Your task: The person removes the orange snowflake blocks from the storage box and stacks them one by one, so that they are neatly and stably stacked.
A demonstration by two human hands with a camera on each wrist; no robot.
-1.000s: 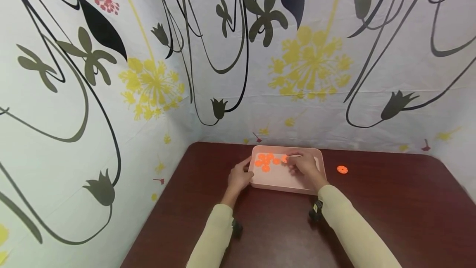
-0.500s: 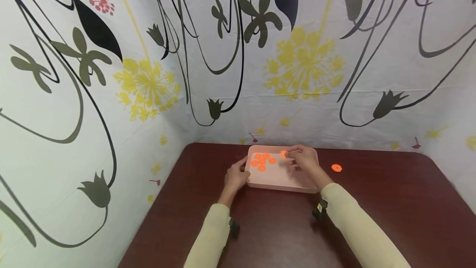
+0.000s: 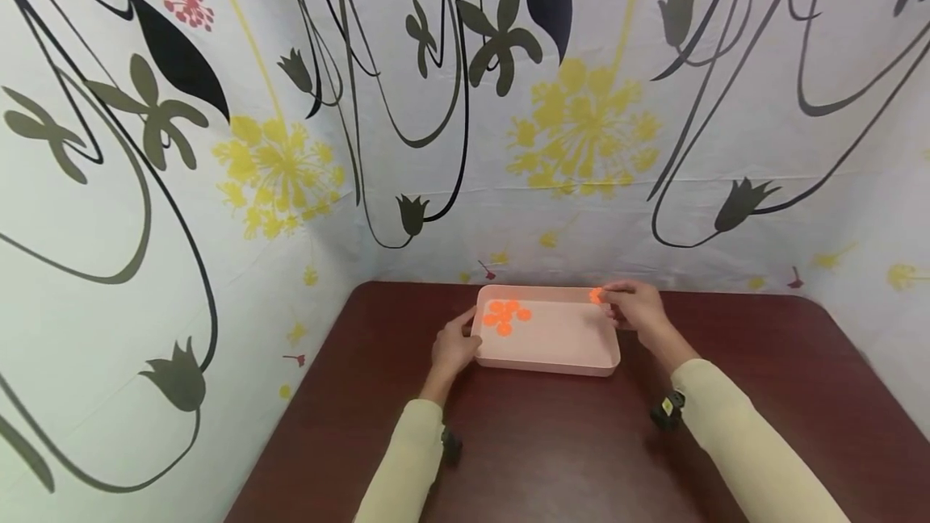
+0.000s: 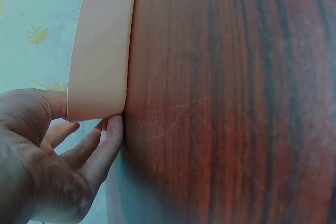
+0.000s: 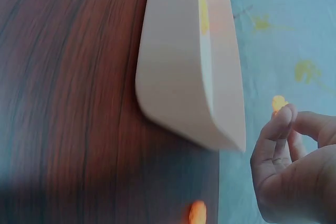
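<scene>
Looks like smooth, matt plastic on the tray (image 3: 552,345). Shows streaked wood grain, faintly scratched, with a soft sheen on the table (image 3: 538,442). Looks like thin, creased cloth on the printed backdrop (image 3: 450,253) and plain matt cloth on the sleeves (image 3: 400,458). Cannot tell the material of the orange pieces (image 3: 505,317).

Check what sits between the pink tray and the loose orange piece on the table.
Just bare tabletop between the pink tray and the loose orange piece, seen in the right wrist view.
</scene>
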